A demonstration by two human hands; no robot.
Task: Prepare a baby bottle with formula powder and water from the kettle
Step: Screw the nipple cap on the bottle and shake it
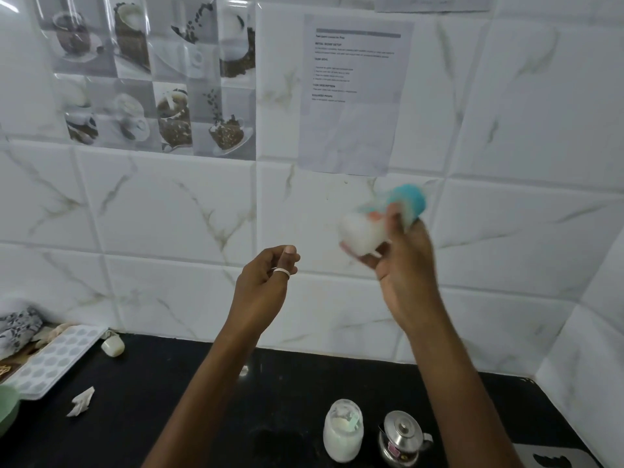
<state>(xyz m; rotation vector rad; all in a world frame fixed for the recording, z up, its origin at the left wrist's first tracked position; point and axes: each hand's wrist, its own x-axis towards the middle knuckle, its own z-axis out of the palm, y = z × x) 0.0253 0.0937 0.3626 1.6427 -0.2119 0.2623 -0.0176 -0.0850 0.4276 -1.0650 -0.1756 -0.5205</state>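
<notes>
My right hand (403, 271) is raised in front of the tiled wall and grips a baby bottle (374, 228) with a blue cap and milky white contents; the bottle is tilted and motion-blurred. To its left, at about the same height, my left hand (266, 282) hangs loosely curled with nothing in it and a pale ring on one finger. Down on the black counter (169, 383) stand a glass jar of white formula powder (342, 430) and, right of it, a small steel kettle (400, 437) with its lid on.
At the left counter edge lie a white dimpled tray (50, 359), a small white lid (113, 346), a crumpled paper scrap (81, 401), a patterned cloth (17, 329) and a green bowl rim (6, 410). A printed sheet (354, 96) hangs on the wall.
</notes>
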